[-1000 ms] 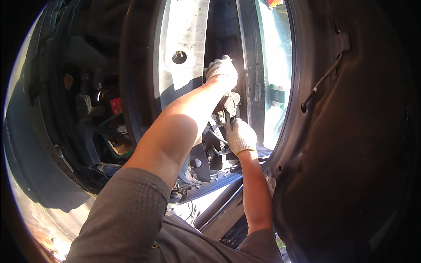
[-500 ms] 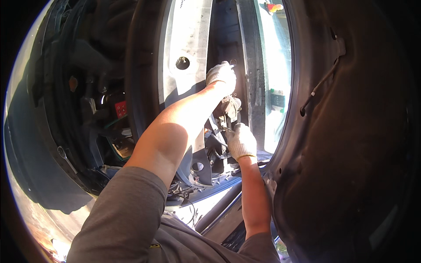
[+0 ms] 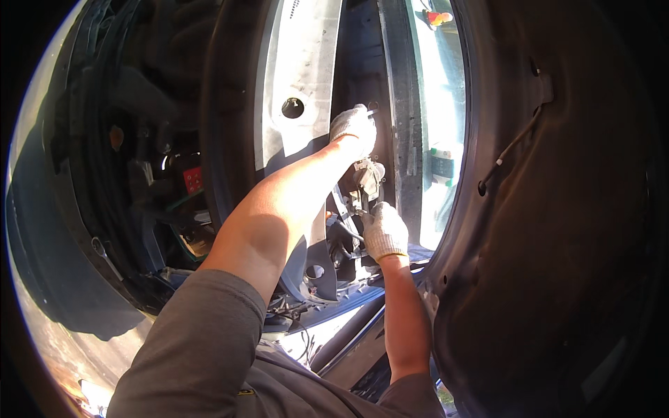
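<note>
Both my hands wear whitish knit gloves and reach into a narrow dark channel of a car, below the windshield. My left hand (image 3: 354, 128) is closed, its fingers curled at the channel's far part; a small pale tip pokes out past them, and what it belongs to is hidden. Between my hands sits a metal motor-like unit (image 3: 369, 175) with a bracket. At its near end, my right hand (image 3: 385, 233) is closed, fingertips bent in against the small parts there. What these fingers grip is too small to make out.
Left of the channel runs a pale metal panel (image 3: 296, 63) with round holes. The bright windshield (image 3: 439, 83) lies to the right, beside the dark raised hood (image 3: 557, 244). A wrench (image 3: 104, 254) rests at the far left. Cables and a linkage (image 3: 338, 240) lie near my right hand.
The whole view has shifted slightly, so the scene sits a little lower. Both hands keep nearly the same places and closed shapes.
</note>
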A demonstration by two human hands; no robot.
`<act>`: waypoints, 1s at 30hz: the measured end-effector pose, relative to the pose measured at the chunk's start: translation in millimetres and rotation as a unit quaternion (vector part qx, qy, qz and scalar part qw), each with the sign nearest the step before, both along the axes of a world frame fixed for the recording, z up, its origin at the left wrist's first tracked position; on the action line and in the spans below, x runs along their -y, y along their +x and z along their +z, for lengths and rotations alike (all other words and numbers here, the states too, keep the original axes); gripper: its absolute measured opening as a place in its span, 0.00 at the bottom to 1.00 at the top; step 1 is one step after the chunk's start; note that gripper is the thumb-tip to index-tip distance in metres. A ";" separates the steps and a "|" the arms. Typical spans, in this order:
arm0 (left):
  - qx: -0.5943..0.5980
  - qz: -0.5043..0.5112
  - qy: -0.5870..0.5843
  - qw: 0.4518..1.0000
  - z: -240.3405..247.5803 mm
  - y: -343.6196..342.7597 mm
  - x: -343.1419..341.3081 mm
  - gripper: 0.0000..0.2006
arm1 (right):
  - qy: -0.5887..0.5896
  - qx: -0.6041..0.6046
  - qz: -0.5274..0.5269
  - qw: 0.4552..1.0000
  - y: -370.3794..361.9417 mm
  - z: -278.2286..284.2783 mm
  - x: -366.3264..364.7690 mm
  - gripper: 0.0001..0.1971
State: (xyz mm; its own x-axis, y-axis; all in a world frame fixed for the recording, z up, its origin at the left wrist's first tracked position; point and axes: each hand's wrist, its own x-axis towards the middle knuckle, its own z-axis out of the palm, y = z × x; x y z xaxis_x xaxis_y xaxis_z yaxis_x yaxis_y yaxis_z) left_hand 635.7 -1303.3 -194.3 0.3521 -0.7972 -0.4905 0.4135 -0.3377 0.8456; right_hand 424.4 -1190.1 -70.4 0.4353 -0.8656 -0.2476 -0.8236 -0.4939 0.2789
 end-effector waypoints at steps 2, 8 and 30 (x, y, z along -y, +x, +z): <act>0.068 -0.037 0.009 0.997 4.3 1.0 -4.5 0.16 | -0.012 -0.009 0.047 0.999 -0.7 -1.4 -0.3 0.13; 0.171 -0.117 0.019 0.978 28.8 14.5 -19.0 0.23 | 0.028 -0.136 0.106 0.985 -4.3 -3.4 10.4 0.11; 0.310 -0.008 -0.177 0.934 175.0 128.5 -213.2 0.37 | 0.005 0.023 -0.003 1.000 -5.6 -8.0 9.6 0.16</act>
